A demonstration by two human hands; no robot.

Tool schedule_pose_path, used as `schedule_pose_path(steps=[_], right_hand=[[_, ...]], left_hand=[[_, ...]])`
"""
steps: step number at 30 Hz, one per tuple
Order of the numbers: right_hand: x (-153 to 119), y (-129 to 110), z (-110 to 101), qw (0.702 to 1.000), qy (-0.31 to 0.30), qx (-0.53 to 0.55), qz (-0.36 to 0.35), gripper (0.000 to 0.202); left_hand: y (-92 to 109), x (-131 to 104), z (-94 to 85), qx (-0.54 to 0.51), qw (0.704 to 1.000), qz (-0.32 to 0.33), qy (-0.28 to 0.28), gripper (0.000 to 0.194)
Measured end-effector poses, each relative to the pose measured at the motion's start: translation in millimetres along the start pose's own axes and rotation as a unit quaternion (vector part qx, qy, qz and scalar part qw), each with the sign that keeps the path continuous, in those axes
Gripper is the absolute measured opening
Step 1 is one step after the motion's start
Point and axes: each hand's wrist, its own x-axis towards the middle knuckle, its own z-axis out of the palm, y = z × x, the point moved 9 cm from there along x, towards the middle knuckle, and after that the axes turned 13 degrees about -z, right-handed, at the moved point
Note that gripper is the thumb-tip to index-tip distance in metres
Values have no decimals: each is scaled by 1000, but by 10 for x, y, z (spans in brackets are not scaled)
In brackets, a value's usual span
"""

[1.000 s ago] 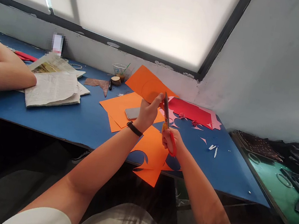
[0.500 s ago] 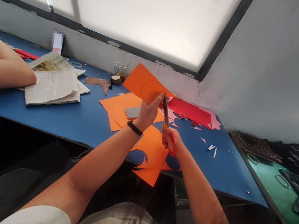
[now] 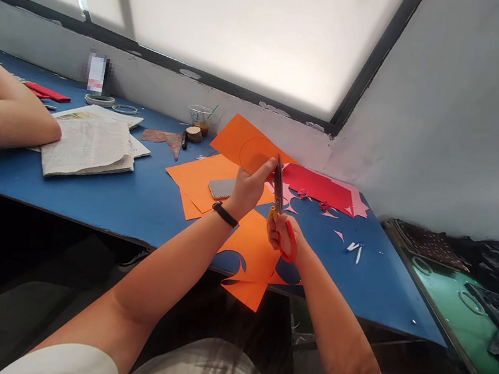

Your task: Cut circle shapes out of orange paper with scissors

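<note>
My left hand (image 3: pixel 251 186) pinches a sheet of orange paper (image 3: pixel 231 137) by its lower right part, thumb on top. A circle is drawn on that sheet. In my right hand (image 3: pixel 280 233) is a pair of scissors (image 3: pixel 280 185) with red and yellow handles. Its blades point up and away, at the paper's edge beside my left thumb; how far they part, I cannot make out. Below my hands lie more orange sheets (image 3: pixel 259 245), some with round cut-outs, one hanging over the table edge. A grey phone (image 3: pixel 221 188) rests on the orange paper left of my wrist.
On the blue table (image 3: pixel 151 209), red paper (image 3: pixel 320 187) and pink scraps lie at the right, near white-and-blue pieces (image 3: pixel 355 250). A plastic cup (image 3: pixel 200 117) and a wood slice (image 3: pixel 194 134) stand at the back. Another person's arm (image 3: pixel 7 104) leans by folded newspaper (image 3: pixel 90 146).
The held orange paper has tipped slightly down and to the right, and the scissors have shifted a little against it. At the left, the newspaper's raised page now lies flatter, uncovering a tape roll.
</note>
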Motion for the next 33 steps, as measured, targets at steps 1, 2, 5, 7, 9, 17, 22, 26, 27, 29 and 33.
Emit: schedule_pose_path(steps=[1,2,5,7,9,17,22,26,27,29,33], right_hand=[[-1,-14,12,1000,-2,3,-2,96],[-2,-28,25,1000,-5,6,-4,100],[-2,-61,61,1000,-11,14,-10,108],[-1,-68,75,1000,-14,19,-11,110],[1,-65,79,1000,-14,22,-12,109],[10,-11,45,1000,0,23,-3,94],[16,21,33,1000,6,17,-1,96],[20,40,23,1000,11,9,-3,102],[20,43,20,1000,13,8,-3,102],[20,51,16,1000,16,6,0,101],[24,61,8,1000,23,1,3,100]], left_hand=[[5,-5,1,3,1000,1,0,52],[10,-11,2,6,1000,1,0,53],[19,-23,1,15,1000,1,2,53],[21,-27,-1,20,1000,-1,5,53],[22,-29,-2,25,1000,-4,10,53],[53,-52,9,36,999,-13,22,44],[62,-63,13,31,999,-18,25,45],[53,-64,19,28,999,-17,20,44],[50,-64,20,28,999,-16,18,44],[44,-61,20,27,999,-14,15,45],[33,-50,16,28,1000,-10,10,50]])
